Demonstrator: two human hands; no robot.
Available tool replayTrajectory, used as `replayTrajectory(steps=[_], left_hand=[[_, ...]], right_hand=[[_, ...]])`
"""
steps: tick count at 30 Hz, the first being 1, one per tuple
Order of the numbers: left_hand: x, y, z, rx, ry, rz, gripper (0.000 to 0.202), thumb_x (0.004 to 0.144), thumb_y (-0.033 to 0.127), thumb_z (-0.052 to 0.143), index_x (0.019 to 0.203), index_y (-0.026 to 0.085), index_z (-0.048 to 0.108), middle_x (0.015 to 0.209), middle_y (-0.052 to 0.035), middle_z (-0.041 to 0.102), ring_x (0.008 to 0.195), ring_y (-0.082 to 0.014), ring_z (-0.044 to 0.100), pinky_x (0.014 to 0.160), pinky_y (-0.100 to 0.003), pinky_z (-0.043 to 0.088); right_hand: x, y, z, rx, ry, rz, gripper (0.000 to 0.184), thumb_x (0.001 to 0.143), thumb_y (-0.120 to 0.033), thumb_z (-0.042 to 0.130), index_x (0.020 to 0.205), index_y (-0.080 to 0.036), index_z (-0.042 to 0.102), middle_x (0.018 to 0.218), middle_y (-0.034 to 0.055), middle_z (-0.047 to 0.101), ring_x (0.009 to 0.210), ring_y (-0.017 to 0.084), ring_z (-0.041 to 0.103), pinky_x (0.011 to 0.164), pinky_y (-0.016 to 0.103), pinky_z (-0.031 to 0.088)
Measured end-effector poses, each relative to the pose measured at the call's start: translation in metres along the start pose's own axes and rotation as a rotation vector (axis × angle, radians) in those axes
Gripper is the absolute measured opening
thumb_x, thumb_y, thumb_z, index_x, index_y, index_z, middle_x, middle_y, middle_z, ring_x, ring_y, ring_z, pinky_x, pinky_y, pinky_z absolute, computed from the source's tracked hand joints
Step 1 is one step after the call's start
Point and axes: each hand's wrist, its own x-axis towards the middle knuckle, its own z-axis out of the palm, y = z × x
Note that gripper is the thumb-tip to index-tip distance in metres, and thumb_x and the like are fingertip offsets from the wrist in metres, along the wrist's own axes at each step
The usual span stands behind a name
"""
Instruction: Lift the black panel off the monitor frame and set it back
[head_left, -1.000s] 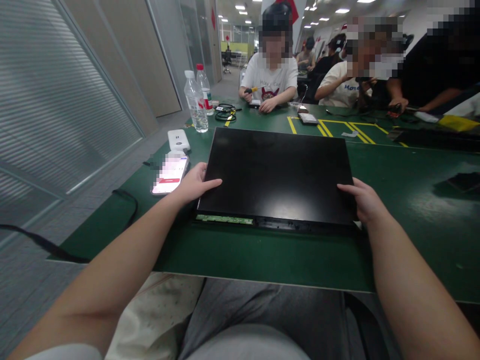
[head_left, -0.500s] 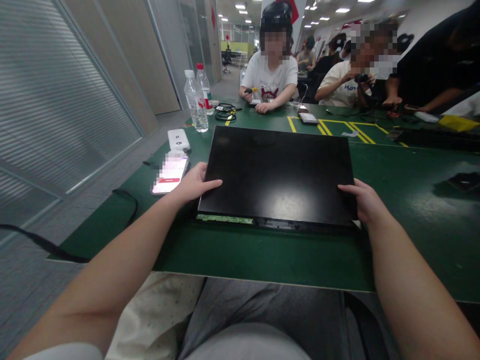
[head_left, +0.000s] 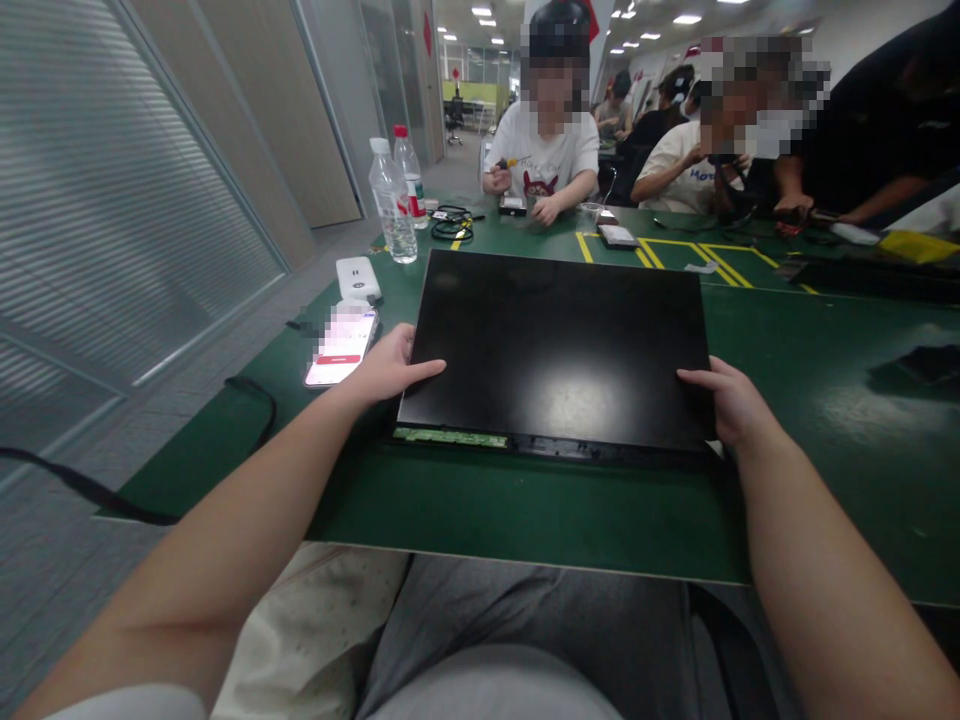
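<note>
A flat black display panel (head_left: 555, 340) is held between my hands above the green table (head_left: 525, 510), its far edge tilted up. Along its near edge runs a narrow green circuit board (head_left: 450, 437) on the left half, with a dark strip beside it. My left hand (head_left: 394, 362) grips the panel's left edge, thumb on the front face and the other fingers mostly hidden behind. On the right edge, my right hand (head_left: 731, 400) holds it the same way, thumb on the face. Whether the lower edge touches the table I cannot tell.
Left of the panel lie a lit phone (head_left: 343, 345) and a white power bank (head_left: 358, 279). Two plastic bottles (head_left: 394, 205) and a coiled black cable (head_left: 453, 223) stand farther back. Across the table a person (head_left: 544, 150) holds a screwdriver (head_left: 512, 163); other people are at the right.
My hands and the panel have stayed almost still. The person across the table has raised the screwdriver slightly and moved the other hand to the right.
</note>
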Motion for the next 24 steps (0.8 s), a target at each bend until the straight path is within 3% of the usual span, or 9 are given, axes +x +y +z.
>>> replayTrajectory(steps=[24], left_hand=[[-0.0004, 0.0034, 0.0019, -0.064, 0.006, -0.045, 0.061, 0.057, 0.033, 0.095, 0.102, 0.019, 0.055, 0.104, -0.0085, 0.076, 0.108, -0.0356, 0.072, 0.095, -0.058, 0.056]], right_hand=[[0.0023, 0.0017, -0.001, -0.034, -0.002, -0.006, 0.029, 0.059, -0.017, 0.077, 0.087, -0.024, 0.07, 0.081, 0.0032, 0.075, 0.074, 0.024, 0.069, 0.06, 0.032, 0.055]])
